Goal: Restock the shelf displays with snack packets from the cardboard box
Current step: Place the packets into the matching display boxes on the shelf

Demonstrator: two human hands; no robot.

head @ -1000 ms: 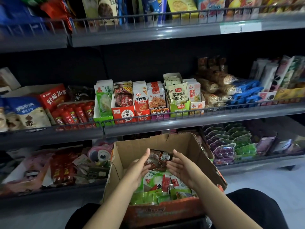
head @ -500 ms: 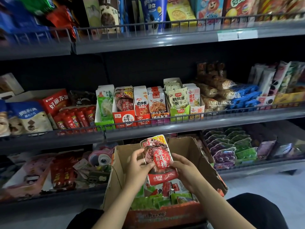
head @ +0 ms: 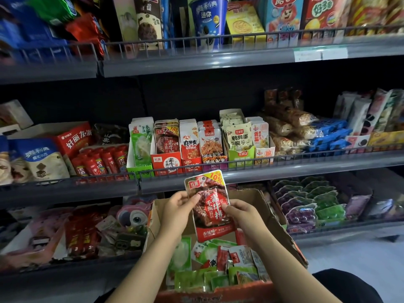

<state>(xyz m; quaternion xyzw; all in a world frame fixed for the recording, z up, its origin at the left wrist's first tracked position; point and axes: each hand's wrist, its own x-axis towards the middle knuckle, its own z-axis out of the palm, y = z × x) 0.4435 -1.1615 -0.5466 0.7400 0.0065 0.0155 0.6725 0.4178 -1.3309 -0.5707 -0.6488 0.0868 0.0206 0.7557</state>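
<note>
PROGRESS early-mid | red snack packet [head: 209, 206] lifted above cardboard box [head: 273, 217], pinched by left hand [head: 178, 209] and right hand [head: 243, 215] | matching display tray [head: 167, 164] at 11 o'clock | many packets left in box

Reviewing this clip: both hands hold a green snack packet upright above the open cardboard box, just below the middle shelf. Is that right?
Not quite: the snack packet is red and dark, not green. The head view shows the left hand and right hand holding it upright above the open cardboard box, just below the middle shelf.
</note>
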